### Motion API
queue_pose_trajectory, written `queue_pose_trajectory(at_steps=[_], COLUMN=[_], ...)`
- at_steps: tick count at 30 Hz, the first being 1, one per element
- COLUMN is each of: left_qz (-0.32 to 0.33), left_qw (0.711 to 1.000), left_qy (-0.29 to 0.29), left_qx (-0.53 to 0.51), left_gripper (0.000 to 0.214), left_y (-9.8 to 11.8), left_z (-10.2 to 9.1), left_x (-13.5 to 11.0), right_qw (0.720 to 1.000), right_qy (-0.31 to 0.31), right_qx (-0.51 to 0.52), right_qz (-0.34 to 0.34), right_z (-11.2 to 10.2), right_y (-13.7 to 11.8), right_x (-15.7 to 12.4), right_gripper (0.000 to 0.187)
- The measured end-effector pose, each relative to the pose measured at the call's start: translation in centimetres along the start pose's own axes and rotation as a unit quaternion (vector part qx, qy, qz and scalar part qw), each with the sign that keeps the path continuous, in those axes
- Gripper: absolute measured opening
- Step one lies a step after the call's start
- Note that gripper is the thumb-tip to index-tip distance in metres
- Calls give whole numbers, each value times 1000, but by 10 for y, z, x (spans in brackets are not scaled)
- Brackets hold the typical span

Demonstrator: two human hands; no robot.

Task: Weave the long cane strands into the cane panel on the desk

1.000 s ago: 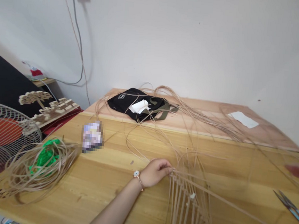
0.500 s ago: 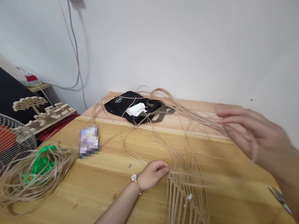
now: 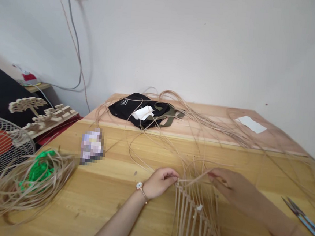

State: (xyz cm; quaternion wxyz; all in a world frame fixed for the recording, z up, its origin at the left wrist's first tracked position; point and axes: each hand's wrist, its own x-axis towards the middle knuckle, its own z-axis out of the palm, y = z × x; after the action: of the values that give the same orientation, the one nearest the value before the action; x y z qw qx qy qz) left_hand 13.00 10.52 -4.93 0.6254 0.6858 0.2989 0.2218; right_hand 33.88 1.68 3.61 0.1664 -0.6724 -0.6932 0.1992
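At the near middle of the table lies a part-woven piece of pale rattan strips, with long loose ends fanning out and a small white bit on it. My left hand, wearing a watch at the wrist, pinches the piece's upper left corner between thumb and fingers. To its right, my right hand is closed with thumb and fingers around a rattan strip that runs from that corner. The right hand is somewhat blurred.
A coil of rattan with green wrapping lies left, beside a fan. Farther back are a black bag, more rattan strands and white paper. Scissors rest at right. A wooden model stands far left.
My right hand has come down from the upper right to beside the woven piece, uncovering the white paper and more of the scissors. My left hand stays at the corner.
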Motion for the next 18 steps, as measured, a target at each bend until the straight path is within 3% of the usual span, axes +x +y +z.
queue_pose_trajectory(at_steps=[3,6,18], left_qz=[2,2,6], left_qw=[1000,1000,1000], left_qy=[-1,2,7], left_qx=[-1,1,-4], left_gripper=[18,16,14], left_y=[1,2,-1], left_z=[0,0,1], left_x=[-1,-1,-1], right_qw=[996,995,984], right_qy=[-52,-36,-96], right_qx=[68,96,149], right_qz=[-18,-10,36], right_z=[15,27,44], right_y=[-19,-27,-20], right_x=[3,7,12], right_gripper=[28,27,27])
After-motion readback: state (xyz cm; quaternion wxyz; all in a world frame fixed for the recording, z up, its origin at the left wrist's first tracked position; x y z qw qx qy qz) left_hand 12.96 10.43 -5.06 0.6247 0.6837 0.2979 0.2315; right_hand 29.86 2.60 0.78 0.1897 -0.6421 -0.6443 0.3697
